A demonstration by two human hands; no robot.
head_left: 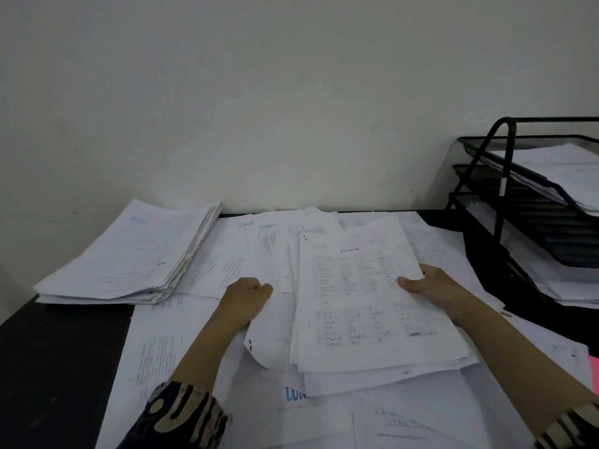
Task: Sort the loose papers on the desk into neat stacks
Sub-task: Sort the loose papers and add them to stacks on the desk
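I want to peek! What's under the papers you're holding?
Under the held bundle lie more loose papers, one printed with big blue letters. The black desk beneath them is covered there.

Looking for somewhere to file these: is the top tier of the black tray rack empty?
No, it is occupied. White papers lie in the rack's top tier, running out of view at the right edge.

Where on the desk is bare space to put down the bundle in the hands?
Bare desk shows only front left, between the neat stack and the loose papers. The middle is covered with sheets; the tray rack crowds the right.
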